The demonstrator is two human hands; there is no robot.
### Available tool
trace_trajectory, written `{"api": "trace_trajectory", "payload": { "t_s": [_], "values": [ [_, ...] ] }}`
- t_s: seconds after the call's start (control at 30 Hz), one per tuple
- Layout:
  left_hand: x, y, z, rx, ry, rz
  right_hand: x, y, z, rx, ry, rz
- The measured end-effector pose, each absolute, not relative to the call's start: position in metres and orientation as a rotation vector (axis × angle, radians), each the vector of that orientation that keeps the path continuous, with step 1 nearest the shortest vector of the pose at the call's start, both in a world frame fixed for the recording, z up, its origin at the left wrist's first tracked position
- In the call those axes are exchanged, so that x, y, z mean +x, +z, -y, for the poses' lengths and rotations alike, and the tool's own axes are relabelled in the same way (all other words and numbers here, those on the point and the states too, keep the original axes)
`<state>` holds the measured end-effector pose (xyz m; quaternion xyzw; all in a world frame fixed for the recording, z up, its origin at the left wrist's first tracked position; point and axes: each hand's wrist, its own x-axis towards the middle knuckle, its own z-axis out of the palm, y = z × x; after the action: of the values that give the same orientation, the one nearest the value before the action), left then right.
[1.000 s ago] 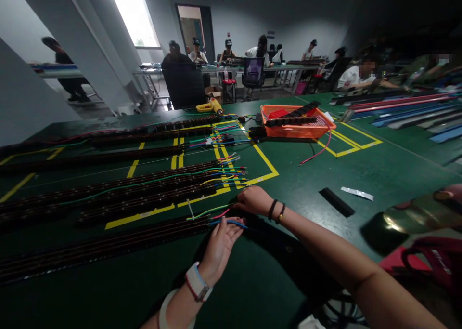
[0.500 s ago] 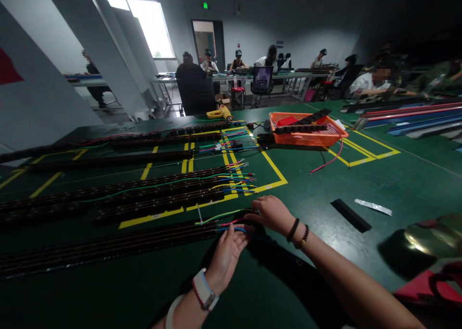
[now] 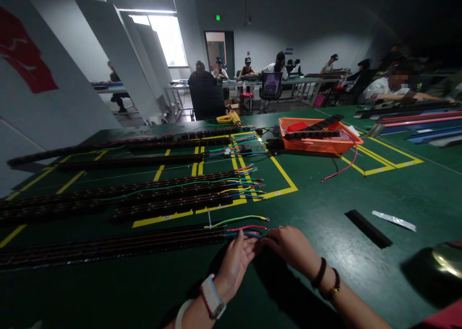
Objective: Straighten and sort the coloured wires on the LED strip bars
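head: r hand point(image 3: 292, 248) grip pinching wire ends point(image 3: 249, 231) by strip point(image 3: 108, 246); l hand point(image 3: 234, 264) touches them, grip unclear.

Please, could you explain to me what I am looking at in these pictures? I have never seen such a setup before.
There is no machine here: a person works with two bare hands. One camera on that person's head looks forward and down, so the arms enter from below. The left hand and right hand meet at the coloured wires at the end of a long dark strip; whether the fingers pinch them is unclear. Other strips lie on the green table, partly inside yellow lines. Farther off stands an orange basket. Other people sit at tables behind.
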<state>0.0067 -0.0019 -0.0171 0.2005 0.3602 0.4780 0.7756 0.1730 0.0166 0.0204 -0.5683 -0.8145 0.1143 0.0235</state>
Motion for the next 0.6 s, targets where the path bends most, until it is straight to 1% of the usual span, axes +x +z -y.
{"api": "trace_trajectory", "payload": {
  "t_s": [0.2,0.37,0.47,0.6],
  "values": [
    [0.010,-0.015,0.007,0.640,0.857,-0.897,0.180,0.018,-0.038,-1.926,0.552,2.444],
    [0.009,-0.012,0.008,0.706,0.838,-0.886,0.176,0.008,-0.044,-1.959,0.514,2.440],
    [0.009,-0.011,0.007,0.719,0.834,-0.877,0.178,0.006,-0.046,-1.959,0.524,2.431],
    [0.010,-0.010,0.008,0.722,0.845,-0.870,0.191,0.015,-0.051,-1.830,0.657,2.442]
  ]
}}
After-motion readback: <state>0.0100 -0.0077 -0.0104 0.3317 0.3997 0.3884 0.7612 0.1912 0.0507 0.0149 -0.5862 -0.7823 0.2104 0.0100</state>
